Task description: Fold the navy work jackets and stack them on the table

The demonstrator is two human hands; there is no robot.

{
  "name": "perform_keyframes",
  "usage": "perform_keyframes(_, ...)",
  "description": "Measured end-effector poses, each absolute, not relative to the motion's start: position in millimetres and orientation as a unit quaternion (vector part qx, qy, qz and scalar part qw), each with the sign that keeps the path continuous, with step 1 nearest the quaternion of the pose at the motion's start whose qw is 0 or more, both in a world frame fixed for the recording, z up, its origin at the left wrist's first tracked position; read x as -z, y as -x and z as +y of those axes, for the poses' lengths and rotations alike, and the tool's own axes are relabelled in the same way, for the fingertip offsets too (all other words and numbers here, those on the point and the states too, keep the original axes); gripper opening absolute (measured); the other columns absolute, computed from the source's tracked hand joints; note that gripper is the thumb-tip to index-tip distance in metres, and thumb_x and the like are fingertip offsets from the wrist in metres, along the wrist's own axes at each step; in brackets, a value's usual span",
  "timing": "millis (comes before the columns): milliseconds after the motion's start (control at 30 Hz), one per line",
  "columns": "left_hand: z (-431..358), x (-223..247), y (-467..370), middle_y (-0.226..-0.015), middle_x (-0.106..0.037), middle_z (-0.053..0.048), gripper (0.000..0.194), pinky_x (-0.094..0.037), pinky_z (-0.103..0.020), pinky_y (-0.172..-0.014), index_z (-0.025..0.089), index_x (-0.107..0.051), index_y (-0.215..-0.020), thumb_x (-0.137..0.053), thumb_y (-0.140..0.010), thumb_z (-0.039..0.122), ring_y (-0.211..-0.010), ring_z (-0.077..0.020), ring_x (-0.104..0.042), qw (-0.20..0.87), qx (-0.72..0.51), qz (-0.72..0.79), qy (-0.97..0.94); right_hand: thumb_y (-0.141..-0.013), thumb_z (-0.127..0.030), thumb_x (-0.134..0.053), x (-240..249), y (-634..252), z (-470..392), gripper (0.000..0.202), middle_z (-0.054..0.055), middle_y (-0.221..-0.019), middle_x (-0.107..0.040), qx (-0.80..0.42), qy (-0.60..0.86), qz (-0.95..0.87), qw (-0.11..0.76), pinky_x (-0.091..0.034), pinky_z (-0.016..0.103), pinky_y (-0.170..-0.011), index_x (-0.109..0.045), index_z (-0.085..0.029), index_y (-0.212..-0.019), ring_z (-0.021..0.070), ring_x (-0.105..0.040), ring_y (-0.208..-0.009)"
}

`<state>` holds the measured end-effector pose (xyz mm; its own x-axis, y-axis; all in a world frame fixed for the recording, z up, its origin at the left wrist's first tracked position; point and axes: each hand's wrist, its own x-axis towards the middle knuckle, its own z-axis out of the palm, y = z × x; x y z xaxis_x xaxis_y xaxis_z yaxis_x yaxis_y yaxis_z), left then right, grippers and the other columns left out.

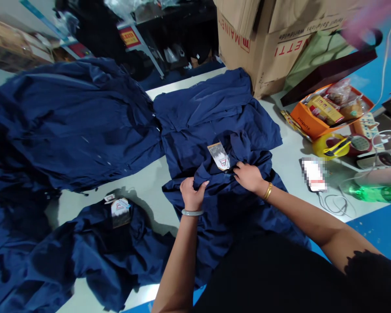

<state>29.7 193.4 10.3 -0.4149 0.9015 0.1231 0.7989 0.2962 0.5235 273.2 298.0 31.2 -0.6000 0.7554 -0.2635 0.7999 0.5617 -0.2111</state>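
Nearest the camera is your black top [263, 278], filling the bottom middle. Surface [154, 184] is pale and runs across the view under the clothes. Big navy pile [84, 126] spreads over the left side; flat navy stack [198, 113] sits to its right, beyond your hands. Cardboard carton [263, 52] with upside-down red lettering stands behind the stack.

Navy garment [218, 200], the one you're handling, lies in front of you, just this side of the stack and partly over it, collar end away from you. Loose navy garment [101, 250] lies crumpled at lower left, white-and-grey tag [120, 212] face up on it.

Orange box [329, 111] at right holds wrapped packets. Green bottle [378, 191] lies sideways at the right edge.

Left hand [193, 195], pale bangle at the wrist: on the near collar area, grip wide, thumb apart from fingers. Right hand [249, 176], gold bracelet: grip narrow, holding collar fabric just right of the hang tag [219, 156].

Yellow roll [326, 145] sits just in front of the orange box. Phone [313, 174] is pixelated, cable beside it.
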Motion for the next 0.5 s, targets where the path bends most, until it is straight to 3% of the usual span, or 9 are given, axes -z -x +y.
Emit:
perform_keyframes(100, 186.1, -7.9, -15.8, -0.076, -0.059, -0.001, 0.030, -0.051, -0.033, -0.076, 0.026, -0.049, -0.076, -0.062, -0.088, 0.050, -0.075, -0.0195, -0.058, 0.120, -0.294, 0.784, -0.533, -0.102, -0.041, -0.047, -33.3, -297.5, 292.0, 0.052, 0.014, -0.136, -0.066, 0.168, -0.500, 0.849, 0.024, -0.055, 0.032, -0.085, -0.060, -0.022, -0.148, 0.0261, -0.069, -0.107)
perform_keyframes(200, 177.1, -4.0, -5.1, -0.069, -0.053, 0.000, 0.032, -0.050, -0.030, -0.069, 0.026, -0.045, -0.071, -0.054, -0.092, 0.048, -0.066, -0.0174, -0.054, 0.130, -0.291, 0.793, -0.520, -0.101, -0.036, -0.045, -27.6, -320.3, 289.5, 0.059, 0.014, -0.139, -0.067, 0.185, -0.544, 0.817, -0.045, -0.056, 0.033, -0.089, -0.049, -0.017, -0.157, 0.0271, -0.068, -0.113)
perform_keyframes(267, 171.6, -1.8, 0.0, -0.077, -0.062, -0.003, 0.028, -0.053, -0.033, -0.077, 0.025, -0.054, -0.077, -0.055, -0.092, 0.049, -0.075, -0.0201, -0.061, 0.119, -0.265, 0.802, -0.522, -0.101, -0.032, -0.043, -20.7, -335.3, 291.5, 0.055, 0.012, -0.142, -0.065, 0.206, -0.533, 0.813, -0.109, -0.056, 0.034, -0.095, -0.053, -0.020, -0.154, 0.0255, -0.066, -0.117)
perform_keyframes(333, 167.9, 0.5, 4.0, -0.104, -0.072, -0.011, 0.032, -0.052, -0.039, -0.098, 0.023, -0.065, -0.098, -0.062, -0.087, 0.052, -0.103, -0.0266, -0.067, 0.097, -0.218, 0.805, -0.543, -0.101, -0.030, -0.042, -10.9, -350.5, 297.3, 0.050, 0.010, -0.144, -0.064, 0.218, -0.519, 0.811, -0.159, -0.052, 0.037, -0.106, -0.058, -0.022, -0.148, 0.0245, -0.063, -0.124)
perform_keyframes(400, 166.7, 4.0, 7.5, -0.141, -0.063, -0.019, 0.066, -0.039, -0.048, -0.119, 0.018, -0.063, -0.131, -0.072, -0.079, 0.058, -0.137, -0.0350, -0.053, 0.078, -0.150, 0.805, -0.569, -0.098, -0.032, -0.051, 2.3, -365.1, 306.9, 0.052, 0.014, -0.151, -0.058, 0.211, -0.534, 0.801, -0.173, -0.044, 0.044, -0.117, -0.058, -0.019, -0.148, 0.0286, -0.055, -0.137)
perform_keyframes(500, 170.4, 11.1, 11.8, -0.169, -0.032, -0.024, 0.114, -0.013, -0.061, -0.129, 0.013, -0.038, -0.160, -0.082, -0.067, 0.061, -0.159, -0.0427, -0.020, 0.077, -0.031, 0.802, -0.592, -0.082, -0.036, -0.075, 26.1, -381.0, 324.8, 0.092, 0.024, -0.165, -0.037, 0.219, -0.597, 0.757, -0.151, -0.033, 0.055, -0.124, -0.037, -0.011, -0.161, 0.0382, -0.034, -0.154)
